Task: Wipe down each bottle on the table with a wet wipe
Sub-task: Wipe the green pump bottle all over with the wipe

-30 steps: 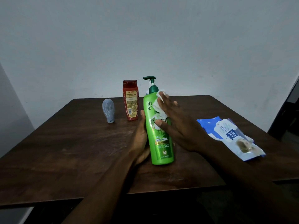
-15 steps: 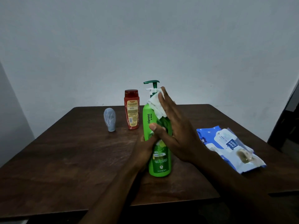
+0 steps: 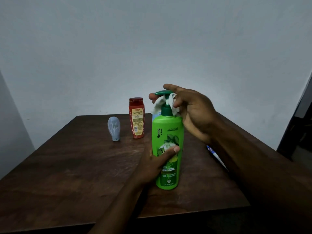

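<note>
The green pump bottle (image 3: 167,149) stands upright on its base near the middle of the counter (image 3: 67,166), towards the near edge. Its long axis is vertical and its printed label faces the camera. The dark green pump head (image 3: 163,93) is at the top, with the nozzle pointing to the left of the view.

The left hand (image 3: 152,166) has its grip closed round the lower half of the bottle body. The thumb lies across the front of the label and the fingers pass behind, out of sight.

The right hand (image 3: 194,114) has its grip closed on a white wet wipe (image 3: 157,105), bunched round the pump stem just under the head. One finger reaches over the head, and a fingertip shows to the left of the nozzle.

A red bottle (image 3: 136,118) stands upright behind and to the left, cap up, clear of the green one. A grey-blue bottle (image 3: 114,128) stands further left on its narrow end, near the red bottle but not touching it.

A blue-and-white wipes packet (image 3: 215,155) lies on the right of the counter, mostly hidden by the right forearm. A plain pale wall (image 3: 152,39) is behind.
</note>
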The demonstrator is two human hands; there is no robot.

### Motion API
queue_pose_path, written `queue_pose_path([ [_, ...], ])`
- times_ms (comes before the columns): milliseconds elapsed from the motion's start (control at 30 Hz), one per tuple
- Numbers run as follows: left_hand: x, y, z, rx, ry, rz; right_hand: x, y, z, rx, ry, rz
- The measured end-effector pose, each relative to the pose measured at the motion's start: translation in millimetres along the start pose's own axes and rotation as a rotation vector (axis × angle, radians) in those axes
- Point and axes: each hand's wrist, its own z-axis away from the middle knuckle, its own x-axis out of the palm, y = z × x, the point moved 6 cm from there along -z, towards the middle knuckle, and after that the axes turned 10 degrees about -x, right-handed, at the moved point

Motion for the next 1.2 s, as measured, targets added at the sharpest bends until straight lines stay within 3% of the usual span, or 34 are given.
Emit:
queue_pose_path([
  [167,1.3,0.9,1.8,-0.01,0.002,-0.01,-11.7,-4.8,-0.5,-0.039,-0.056,-0.246],
  [467,0.6,0.7,0.1,-0.037,0.014,-0.023,-16.4,-1.7,-1.9,-0.075,-0.124,-0.08],
  [633,0.9,-0.5,-0.7,-0.04,0.025,-0.015,-17.2,-0.7,-2.9,-0.085,-0.003,0.159],
  [867,2.8,2.3,0.2,-0.014,0.023,-0.012,-16.4,-5.7,-3.6,-0.121,0.207,0.178],
  [1067,3.0,4.7,0.8,-0.023,0.023,-0.014,-20.2,-8.7,4.8,-0.139,0.306,0.039],
  [1200,2.6,4.1,0.7,-0.02,0.02,-0.011,-20.7,-2.2,7.6,-0.073,0.309,-0.231],
])
